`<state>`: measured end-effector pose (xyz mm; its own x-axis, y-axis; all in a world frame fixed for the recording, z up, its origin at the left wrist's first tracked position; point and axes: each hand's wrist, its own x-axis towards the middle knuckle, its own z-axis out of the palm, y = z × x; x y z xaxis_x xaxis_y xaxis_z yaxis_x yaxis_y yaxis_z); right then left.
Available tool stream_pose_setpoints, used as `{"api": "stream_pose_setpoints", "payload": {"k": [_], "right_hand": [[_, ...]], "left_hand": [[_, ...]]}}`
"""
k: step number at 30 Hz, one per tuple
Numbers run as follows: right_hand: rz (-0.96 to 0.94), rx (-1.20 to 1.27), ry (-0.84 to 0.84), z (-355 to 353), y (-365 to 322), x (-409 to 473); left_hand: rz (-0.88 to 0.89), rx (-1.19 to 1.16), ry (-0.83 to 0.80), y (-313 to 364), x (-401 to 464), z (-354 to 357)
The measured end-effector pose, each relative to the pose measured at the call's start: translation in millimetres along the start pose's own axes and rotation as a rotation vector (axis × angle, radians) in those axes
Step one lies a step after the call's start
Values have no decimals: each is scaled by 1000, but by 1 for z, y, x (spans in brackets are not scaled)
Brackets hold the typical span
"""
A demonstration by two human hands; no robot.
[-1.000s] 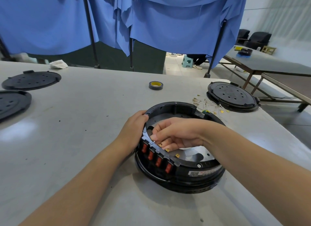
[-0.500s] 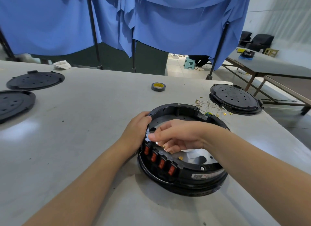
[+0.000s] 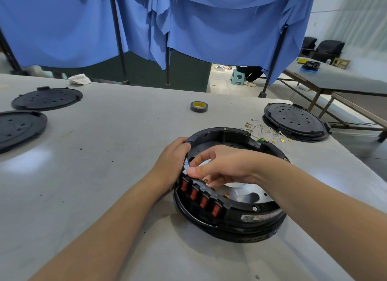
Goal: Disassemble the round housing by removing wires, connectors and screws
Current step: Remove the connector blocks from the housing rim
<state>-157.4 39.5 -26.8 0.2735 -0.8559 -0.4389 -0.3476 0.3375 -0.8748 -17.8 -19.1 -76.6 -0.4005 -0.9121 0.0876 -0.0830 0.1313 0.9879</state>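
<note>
The black round housing (image 3: 257,219) lies on the grey table with its open side up, a silver plate inside and several red rocker switches (image 3: 199,198) on its near-left wall. My left hand (image 3: 170,165) grips the housing's left rim from outside. My right hand (image 3: 222,167) reaches inside the ring behind the switches with curled fingers, thumb pressed on the rim's top edge; what the fingers hold is hidden. A pile of removed thin wires with brass connectors (image 3: 265,131) lies just behind the housing.
A closed black round unit (image 3: 293,121) sits at the back right. Two black round covers (image 3: 45,98) (image 3: 17,129) lie at the left. A roll of dark tape (image 3: 199,106) lies mid-table. Blue curtains and poles stand behind the table's far edge.
My right hand's fingers have shifted slightly toward the left rim behind the switches. My left hand keeps its grip on the housing.
</note>
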Motion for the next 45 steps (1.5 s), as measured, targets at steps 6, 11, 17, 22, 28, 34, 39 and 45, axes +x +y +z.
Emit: {"api": "stream_pose_setpoints", "payload": {"k": [6, 11, 17, 22, 28, 34, 39, 45], "right_hand": [[-31, -80, 54, 3, 2, 0], [-46, -88, 69, 5, 2, -2], [-58, -74, 41, 5, -1, -2], [-88, -85, 44, 3, 1, 0], [-92, -107, 49, 1, 3, 1], [-97, -100, 27, 2, 2, -1], [-73, -83, 16, 3, 2, -4], [-54, -84, 25, 4, -1, -5]], "left_hand": [[15, 24, -25, 1, 1, -1], [16, 21, -33, 1, -1, -2], [26, 46, -13, 1, 1, -1], [-2, 33, 20, 1, 3, 0], [23, 53, -5, 0, 1, -2], [11, 37, -20, 0, 2, -1], [56, 243, -100, 4, 2, -18], [43, 586, -207, 41, -20, -56]]}}
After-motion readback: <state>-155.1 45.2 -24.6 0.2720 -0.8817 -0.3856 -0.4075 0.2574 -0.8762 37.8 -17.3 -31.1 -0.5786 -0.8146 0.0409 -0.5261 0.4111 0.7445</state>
